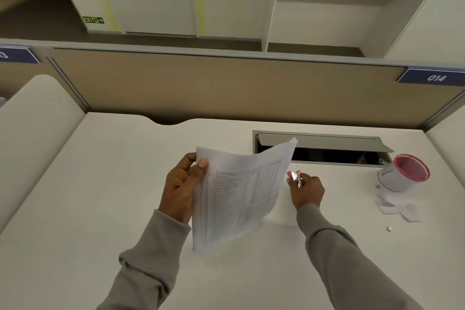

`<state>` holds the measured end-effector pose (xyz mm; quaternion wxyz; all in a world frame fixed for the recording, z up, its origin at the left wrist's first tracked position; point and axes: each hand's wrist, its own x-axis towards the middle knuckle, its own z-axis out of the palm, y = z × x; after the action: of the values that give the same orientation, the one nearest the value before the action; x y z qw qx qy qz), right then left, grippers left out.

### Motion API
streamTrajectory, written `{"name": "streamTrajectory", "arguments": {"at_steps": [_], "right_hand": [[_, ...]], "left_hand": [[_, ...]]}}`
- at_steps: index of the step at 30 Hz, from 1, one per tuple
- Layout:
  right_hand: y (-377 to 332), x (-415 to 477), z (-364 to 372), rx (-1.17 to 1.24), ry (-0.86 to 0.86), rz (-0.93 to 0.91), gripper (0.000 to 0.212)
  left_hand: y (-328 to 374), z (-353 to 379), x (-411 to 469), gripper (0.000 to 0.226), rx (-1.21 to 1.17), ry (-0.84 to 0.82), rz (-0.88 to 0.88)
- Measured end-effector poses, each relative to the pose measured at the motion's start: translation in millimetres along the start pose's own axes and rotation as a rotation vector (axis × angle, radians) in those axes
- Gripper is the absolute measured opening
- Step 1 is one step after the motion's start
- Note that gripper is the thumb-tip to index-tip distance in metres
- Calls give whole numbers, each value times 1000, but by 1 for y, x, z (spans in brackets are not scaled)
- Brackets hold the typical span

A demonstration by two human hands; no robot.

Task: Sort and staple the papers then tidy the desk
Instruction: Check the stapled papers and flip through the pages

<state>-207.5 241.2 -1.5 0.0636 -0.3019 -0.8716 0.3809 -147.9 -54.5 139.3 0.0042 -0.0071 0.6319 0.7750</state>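
My left hand [180,184] grips a thin stack of printed papers [241,194] at its upper left corner, thumb on top. The sheets are lifted off the white desk [100,196] and tilted, their lower edge blurred just above the surface. Just right of the papers, my right hand [308,190] is closed around a small pink stapler [295,176], whose metal jaw points toward the sheets' right edge without touching them. Both arms wear grey sleeves.
A white cup with a red rim [402,173] stands at the right, with torn paper scraps [397,207] and a tiny white bit [389,228] in front of it. An open cable hatch [327,151] lies behind the papers. A tan partition [226,88] closes the desk's back.
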Motion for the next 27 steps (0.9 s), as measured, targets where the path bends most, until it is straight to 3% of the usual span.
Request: {"name": "streamTrajectory", "arguments": {"at_steps": [9, 16, 18, 20, 24, 25, 27], "right_hand": [[1, 21, 22, -286, -51, 32, 40], [-11, 12, 8, -309, -58, 88, 35], [-24, 2, -5, -35, -22, 44, 33], [-42, -16, -25, 469, -136, 49, 16], [-60, -52, -70, 1069, -715, 67, 73], [-62, -57, -77, 1139, -788, 38, 80], [-65, -70, -91, 1128, -822, -45, 71]], "left_hand": [[-12, 12, -2, 33, -81, -9, -74], [-3, 20, -5, 28, -109, -36, -48], [1, 19, -8, 28, -112, -41, -30], [6, 18, -9, 29, -104, -40, -19], [16, 16, -14, 28, -47, -25, 6], [19, 15, -13, 26, -37, -14, 16], [25, 14, -15, 24, -31, 15, 47]]}}
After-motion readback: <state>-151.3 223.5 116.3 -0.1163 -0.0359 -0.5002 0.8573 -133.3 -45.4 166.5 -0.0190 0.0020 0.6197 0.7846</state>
